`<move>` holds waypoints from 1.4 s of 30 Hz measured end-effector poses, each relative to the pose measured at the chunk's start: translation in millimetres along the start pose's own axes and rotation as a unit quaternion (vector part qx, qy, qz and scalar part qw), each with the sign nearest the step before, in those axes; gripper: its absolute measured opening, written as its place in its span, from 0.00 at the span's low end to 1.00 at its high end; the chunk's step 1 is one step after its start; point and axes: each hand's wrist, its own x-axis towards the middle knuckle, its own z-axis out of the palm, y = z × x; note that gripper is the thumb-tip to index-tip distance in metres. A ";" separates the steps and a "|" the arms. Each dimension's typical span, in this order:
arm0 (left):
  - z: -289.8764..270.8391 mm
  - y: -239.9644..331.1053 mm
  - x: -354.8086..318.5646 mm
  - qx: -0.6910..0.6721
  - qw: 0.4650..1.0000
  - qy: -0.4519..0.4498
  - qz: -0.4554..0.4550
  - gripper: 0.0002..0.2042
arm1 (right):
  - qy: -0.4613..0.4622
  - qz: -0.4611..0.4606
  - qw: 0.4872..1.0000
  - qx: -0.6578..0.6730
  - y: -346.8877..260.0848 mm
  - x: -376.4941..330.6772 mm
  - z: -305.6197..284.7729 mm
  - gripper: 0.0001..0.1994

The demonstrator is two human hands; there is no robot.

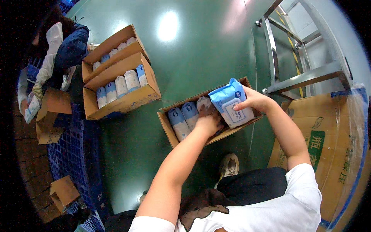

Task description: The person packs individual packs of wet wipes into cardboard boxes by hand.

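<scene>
An open cardboard box lies on the green floor, with several blue-and-white soft packs standing in a row inside. My left hand reaches into the box and presses on the packs in the row. My right hand holds another blue-and-white pack upright over the right end of the box, fingers on its front face.
Two more open boxes of the same packs lie at the upper left. A co-worker in a blue apron holds a pack at far left. A large printed carton stands at right, a metal frame behind it. Blue pallets and small cartons sit left.
</scene>
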 end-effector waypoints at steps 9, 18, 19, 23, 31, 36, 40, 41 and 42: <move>-5.2 -18.3 -4.8 -0.043 0.996 -0.072 0.030 0.30 | 0.049 -0.082 0.995 0.008 -26.7 -20.8 -12.8 0.38; -18.2 -15.5 -16.5 -0.006 0.995 -0.095 0.035 0.33 | 0.232 0.054 0.866 -0.440 50.0 32.6 32.0 0.43; -15.6 -16.6 -18.0 0.016 0.997 -0.064 0.048 0.32 | 0.214 0.082 0.850 -0.473 55.3 40.7 35.4 0.40; -13.6 -25.2 -27.7 0.025 0.998 -0.026 0.046 0.28 | 0.131 0.063 0.836 -0.530 35.9 38.3 56.2 0.28; -37.8 8.8 -19.8 -0.026 0.997 -0.063 -0.027 0.25 | 0.036 0.076 0.711 -0.698 64.3 56.5 27.7 0.08; -15.5 -0.7 -31.1 0.044 0.995 0.058 0.073 0.28 | 0.191 0.024 0.696 -0.691 55.3 74.0 36.4 0.07; -5.5 -3.1 -30.7 0.032 0.996 0.042 0.077 0.28 | 0.157 0.019 0.698 -0.698 64.5 86.4 20.6 0.07; -3.5 -7.2 -30.3 0.022 0.996 0.044 0.075 0.28 | 0.127 0.004 0.680 -0.722 64.8 86.5 20.9 0.08; -5.2 -9.6 -28.8 0.016 0.997 0.033 0.068 0.28 | 0.126 -0.023 0.659 -0.741 58.4 82.6 25.6 0.08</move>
